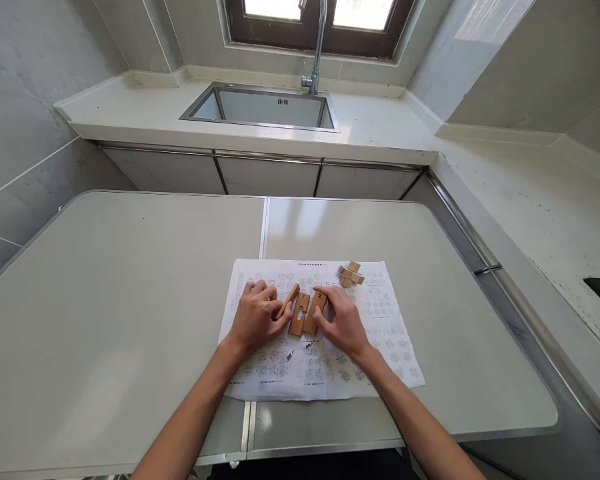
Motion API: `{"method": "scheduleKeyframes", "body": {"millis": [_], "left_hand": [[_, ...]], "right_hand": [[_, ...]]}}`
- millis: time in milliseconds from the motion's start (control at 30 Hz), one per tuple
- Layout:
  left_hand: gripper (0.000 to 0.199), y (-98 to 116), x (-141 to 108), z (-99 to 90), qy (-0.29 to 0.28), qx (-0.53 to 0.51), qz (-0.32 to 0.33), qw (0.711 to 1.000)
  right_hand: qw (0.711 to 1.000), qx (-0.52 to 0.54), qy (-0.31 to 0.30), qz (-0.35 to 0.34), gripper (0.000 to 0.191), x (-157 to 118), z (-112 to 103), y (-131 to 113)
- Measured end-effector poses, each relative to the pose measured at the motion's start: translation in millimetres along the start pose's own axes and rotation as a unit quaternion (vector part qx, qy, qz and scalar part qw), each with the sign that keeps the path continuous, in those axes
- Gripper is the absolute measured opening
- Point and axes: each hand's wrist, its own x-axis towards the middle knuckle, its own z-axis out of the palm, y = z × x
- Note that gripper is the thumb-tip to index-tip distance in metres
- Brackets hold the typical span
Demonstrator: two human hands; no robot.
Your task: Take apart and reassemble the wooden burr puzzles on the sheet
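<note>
My left hand (258, 311) is closed around a plain wooden puzzle piece (289, 300), which it holds at a slant. Just right of that lies a notched wooden piece (299, 315) marked 1, flat on the printed sheet (380, 360). A wooden piece marked 2 (314, 313) is pinched between the thumb and fingers of my right hand (344, 321), close beside the notched one. Farther back on the sheet, an interlocked wooden puzzle cross (351, 274) sits near the right corner. My fingers hide part of the left piece.
The paper, printed with small diagrams, lies on a pale folding table (130, 280) with a centre seam. Beyond stands a counter with a steel sink (260, 107) and a tap (313, 73). Another counter (540, 213) runs along the right.
</note>
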Motion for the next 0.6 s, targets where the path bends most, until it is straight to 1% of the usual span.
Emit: {"method": "scheduleKeyframes", "body": {"millis": [333,433,600], "left_hand": [[0.044,-0.7,0.1,0.4,0.002,0.007,-0.005,1.0],[0.046,-1.4,-0.1,0.7,-0.001,0.007,-0.015,1.0],[0.043,-3.5,-0.9,2.5,-0.012,0.008,-0.014,1.0]], "right_hand": [[0.999,-0.049,0.007,-0.019,0.034,-0.3,5.2,3.5],[0.998,-0.06,0.003,-0.019,0.032,-0.2,5.1,3.8],[0.998,-0.062,-0.004,-0.014,0.031,-0.2,4.3,3.8]]}}
